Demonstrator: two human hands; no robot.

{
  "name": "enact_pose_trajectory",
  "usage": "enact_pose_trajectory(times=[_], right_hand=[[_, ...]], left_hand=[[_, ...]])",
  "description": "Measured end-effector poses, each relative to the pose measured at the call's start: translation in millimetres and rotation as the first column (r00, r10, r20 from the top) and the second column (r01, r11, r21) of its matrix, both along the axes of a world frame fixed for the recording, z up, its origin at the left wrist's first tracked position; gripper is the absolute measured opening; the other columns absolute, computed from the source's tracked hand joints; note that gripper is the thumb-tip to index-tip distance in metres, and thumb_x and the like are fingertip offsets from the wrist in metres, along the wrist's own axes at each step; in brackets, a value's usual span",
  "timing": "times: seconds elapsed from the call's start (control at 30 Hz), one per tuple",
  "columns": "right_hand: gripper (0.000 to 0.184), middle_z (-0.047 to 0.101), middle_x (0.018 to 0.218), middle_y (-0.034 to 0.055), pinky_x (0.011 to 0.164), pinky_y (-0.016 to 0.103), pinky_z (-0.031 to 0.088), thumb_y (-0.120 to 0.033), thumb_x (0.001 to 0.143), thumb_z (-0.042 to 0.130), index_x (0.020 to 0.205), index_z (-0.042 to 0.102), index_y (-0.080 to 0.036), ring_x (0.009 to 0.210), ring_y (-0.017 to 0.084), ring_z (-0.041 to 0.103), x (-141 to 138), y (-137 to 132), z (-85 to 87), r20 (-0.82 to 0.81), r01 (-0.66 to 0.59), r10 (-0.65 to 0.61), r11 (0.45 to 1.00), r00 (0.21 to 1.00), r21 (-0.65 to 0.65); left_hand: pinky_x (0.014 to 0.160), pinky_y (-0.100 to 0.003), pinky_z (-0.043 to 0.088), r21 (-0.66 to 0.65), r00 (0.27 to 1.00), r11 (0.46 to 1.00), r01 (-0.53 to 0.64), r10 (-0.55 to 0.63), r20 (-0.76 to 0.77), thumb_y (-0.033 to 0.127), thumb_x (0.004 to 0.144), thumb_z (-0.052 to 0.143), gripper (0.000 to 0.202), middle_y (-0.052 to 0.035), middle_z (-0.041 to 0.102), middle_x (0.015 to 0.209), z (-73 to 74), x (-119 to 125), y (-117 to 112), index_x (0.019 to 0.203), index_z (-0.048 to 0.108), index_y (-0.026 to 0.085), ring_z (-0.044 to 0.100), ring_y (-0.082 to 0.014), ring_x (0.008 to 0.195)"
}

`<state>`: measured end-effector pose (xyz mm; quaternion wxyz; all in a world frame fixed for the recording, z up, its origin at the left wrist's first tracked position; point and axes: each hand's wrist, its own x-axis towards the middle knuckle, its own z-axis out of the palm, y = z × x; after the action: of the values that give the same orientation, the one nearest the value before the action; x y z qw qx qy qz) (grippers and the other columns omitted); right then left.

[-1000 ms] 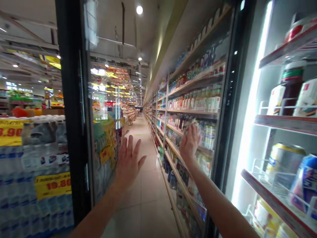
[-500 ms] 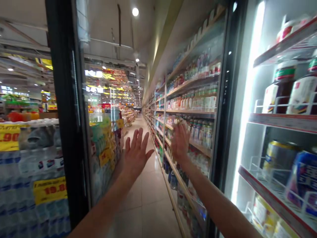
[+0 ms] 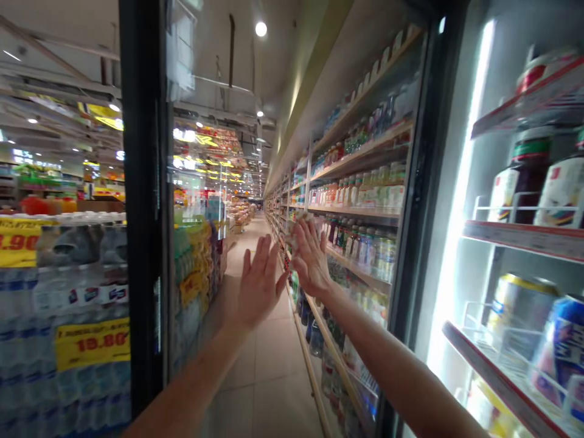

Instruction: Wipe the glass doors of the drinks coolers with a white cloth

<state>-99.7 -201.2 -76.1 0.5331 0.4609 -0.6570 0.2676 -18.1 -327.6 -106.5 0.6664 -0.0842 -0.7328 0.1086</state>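
Observation:
My left hand is flat against the glass door of an upright cooler, fingers stretched and thumb apart, holding nothing. To its right, my right hand lies palm toward the same glass. Around its fingertips shows a crumpled pale cloth, mostly covered by the fingers and somewhat blurred. The door stands swung open, and its dark frame runs upright left of my hands. Bottle shelves appear in the pane behind my right arm.
At right, the lit cooler holds dark bottles, cans and a blue package on wire-fronted shelves. Left of the door stand stacked water bottles with a yellow price sign. A tiled aisle floor shows through the pane.
My right hand has moved left across the glass with the cloth, closer to my left hand. The left hand stays about where it was on the pane; the view has shifted slightly.

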Motion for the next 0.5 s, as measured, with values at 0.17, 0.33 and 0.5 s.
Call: enact_pose_trajectory(times=[0.17, 0.33, 0.5], right_hand=[[0.057, 0.019, 0.154, 0.007, 0.112, 0.045, 0.024, -0.038, 0.093, 0.001, 0.147, -0.008, -0.021, 0.141, 0.017, 0.022, -7.1, 14.1, -7.8, 0.06, -0.179, 0.187, 0.976, 0.98, -0.121], [0.059, 0.029, 0.15, 0.0121, 0.112, 0.052, 0.018, -0.04, 0.093, 0.021, 0.147, 0.007, -0.021, 0.142, 0.024, 0.017, -39.5, 35.1, -5.8, -0.081, 0.147, -0.17, 0.962, 0.982, -0.23], [0.056, 0.038, 0.144, 0.0138, 0.11, 0.048, 0.022, -0.033, 0.092, 0.021, 0.146, 0.014, -0.019, 0.14, 0.021, 0.024, -39.8, 31.0, -10.2, -0.158, 0.173, -0.235, 0.927, 0.959, -0.332]], left_hand=[[0.109, -0.04, 0.029, -0.097, 0.998, 0.994, 0.053, -0.051, 0.027, 0.027, 0.093, 0.035, 0.053, -0.0138, 0.042, 0.141, 20.2, -33.4, 39.9, 0.142, 0.023, 0.013, 0.03, -0.0209, 0.136], [0.112, -0.043, 0.024, -0.14, 0.993, 0.989, -0.039, 0.054, 0.102, 0.025, 0.09, 0.041, 0.043, -0.0103, 0.039, 0.144, 50.7, -28.4, 30.6, 0.133, 0.041, 0.018, 0.028, -0.0216, 0.137], [0.113, -0.05, 0.02, 0.062, 0.988, 0.99, -0.125, 0.13, -0.088, 0.03, 0.086, 0.049, 0.049, -0.0131, 0.033, 0.147, 70.9, 17.8, -39.1, 0.134, 0.04, 0.02, 0.022, -0.0253, 0.139]])
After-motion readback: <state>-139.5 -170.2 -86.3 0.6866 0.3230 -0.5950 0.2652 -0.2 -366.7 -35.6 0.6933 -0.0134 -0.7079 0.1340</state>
